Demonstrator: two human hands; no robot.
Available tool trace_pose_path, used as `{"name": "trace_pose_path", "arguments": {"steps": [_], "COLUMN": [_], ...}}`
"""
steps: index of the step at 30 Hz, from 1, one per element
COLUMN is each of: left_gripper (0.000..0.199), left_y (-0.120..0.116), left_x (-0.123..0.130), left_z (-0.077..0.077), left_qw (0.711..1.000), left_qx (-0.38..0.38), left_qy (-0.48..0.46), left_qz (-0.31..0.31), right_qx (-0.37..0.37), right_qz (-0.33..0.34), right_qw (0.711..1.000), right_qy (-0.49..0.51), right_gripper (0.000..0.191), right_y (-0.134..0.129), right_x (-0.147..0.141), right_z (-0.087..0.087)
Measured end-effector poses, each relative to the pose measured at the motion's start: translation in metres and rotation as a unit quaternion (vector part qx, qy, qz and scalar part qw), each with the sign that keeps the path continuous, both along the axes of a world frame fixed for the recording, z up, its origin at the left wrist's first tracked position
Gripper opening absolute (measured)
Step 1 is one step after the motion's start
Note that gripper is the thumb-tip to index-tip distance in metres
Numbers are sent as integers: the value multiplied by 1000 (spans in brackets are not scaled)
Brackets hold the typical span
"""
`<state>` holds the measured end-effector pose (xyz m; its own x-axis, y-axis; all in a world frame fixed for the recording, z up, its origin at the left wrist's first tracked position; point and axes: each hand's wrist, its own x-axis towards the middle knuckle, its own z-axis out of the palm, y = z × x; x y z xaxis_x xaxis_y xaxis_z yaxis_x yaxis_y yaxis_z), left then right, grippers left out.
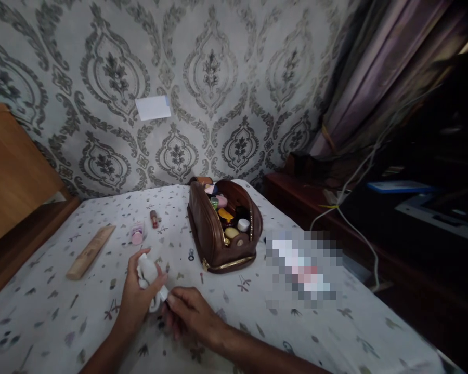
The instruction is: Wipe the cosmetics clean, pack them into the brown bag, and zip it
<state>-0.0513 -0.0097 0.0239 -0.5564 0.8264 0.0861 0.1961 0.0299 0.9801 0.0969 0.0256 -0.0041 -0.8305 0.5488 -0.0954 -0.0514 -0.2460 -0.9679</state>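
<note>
My left hand (136, 291) is closed around a bundled white cord (148, 270), held above the patterned cloth left of centre. The fingers of my right hand (191, 311) pinch the lower right end of the same white bundle. Beyond both hands, to the right, stands an open brown zip bag (206, 234) with jars and small cosmetic items inside. Nearer my left hand lie a small clear case with pink contents (137, 234), a short reddish tube (153, 219) and a long beige tube (90, 253).
A patterned white cloth (226, 332) covers the surface. A blurred-out object (304, 267) lies right of the bag. Wooden furniture (15, 182) stands at the left; white cables (368, 239) hang at the right. The patterned wall (210, 140) is behind.
</note>
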Motion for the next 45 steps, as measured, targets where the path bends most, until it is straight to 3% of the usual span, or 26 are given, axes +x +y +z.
{"name": "trace_pose_path", "arguments": {"steps": [4,7,12,17,21,25,29,31,34,37,40,45], "left_gripper": [55,59,56,60,59,49,49,56,64,63,50,47], "left_y": [-2,-5,-8,-10,-11,-8,5,15,31,45,52,48], "left_x": [-9,-11,-11,-12,11,40,52,59,79,99,109,104], "left_z": [-4,-2,15,17,15,29,45,51,56,58,50,13], "left_qw": [998,997,995,996,995,993,981,963,929,912,909,902], "left_qx": [-27,-35,-52,-87,-86,-56,-25,-42,-112,-140,-125,-3], "left_qy": [35,17,3,5,-42,-90,-92,-99,-81,-28,68,240], "left_qz": [48,71,89,35,-2,-45,-166,-246,-343,-384,-391,-359], "right_qx": [-33,-54,-63,17,77,127,116,141,189,220,279,468], "right_qz": [-4,-18,-111,-214,-256,-289,-312,-372,-486,-557,-557,-475], "right_qw": [999,998,992,977,963,949,942,916,852,800,782,740], "right_qy": [-9,-11,0,11,26,23,33,49,58,35,2,-83], "right_gripper": [65,64,56,39,38,36,33,29,23,20,13,14], "right_y": [-1,-1,1,12,20,26,36,43,56,69,82,102], "right_x": [-3,-6,-7,17,49,78,108,125,150,168,177,180], "right_z": [-2,-4,-3,27,52,61,68,78,94,107,114,123]}}
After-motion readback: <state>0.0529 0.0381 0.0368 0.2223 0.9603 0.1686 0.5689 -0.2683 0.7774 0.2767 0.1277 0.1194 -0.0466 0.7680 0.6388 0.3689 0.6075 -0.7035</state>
